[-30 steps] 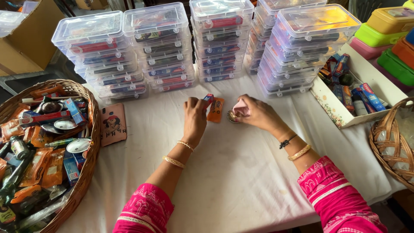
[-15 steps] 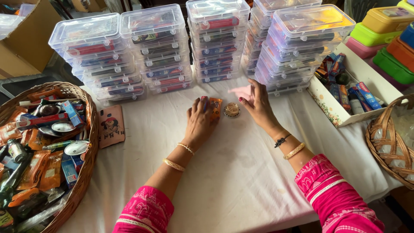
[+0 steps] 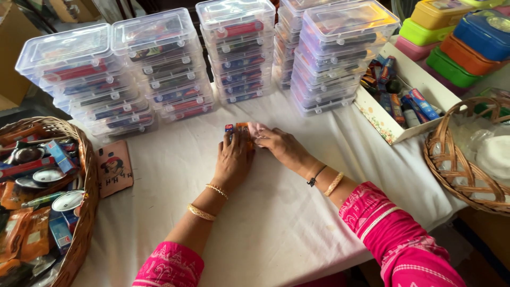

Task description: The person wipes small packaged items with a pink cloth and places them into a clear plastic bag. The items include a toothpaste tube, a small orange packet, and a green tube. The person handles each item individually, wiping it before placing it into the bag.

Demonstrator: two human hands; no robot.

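Observation:
My left hand (image 3: 232, 157) lies flat on the white tablecloth (image 3: 276, 212), its fingers pressing down on small colourful items, an orange packet (image 3: 243, 129) among them. My right hand (image 3: 280, 145) comes in from the right and touches the same little pile, with a pale pink piece (image 3: 258, 127) at its fingertips. The two hands meet over the pile at the table's middle, just in front of the stacked clear plastic boxes (image 3: 239, 50). What lies under the fingers is mostly hidden.
Several stacks of clear lidded boxes (image 3: 149, 69) line the back. A wicker basket (image 3: 79, 175) of packets and small tins stands left, a brown card (image 3: 113, 167) beside it. A white tray (image 3: 385, 114) of tubes, coloured boxes (image 3: 462, 37) and a second wicker basket (image 3: 459, 165) stand right.
My right hand has come back to the left and now meets my left hand over the small pile. A small round item seen between the hands earlier is now covered.

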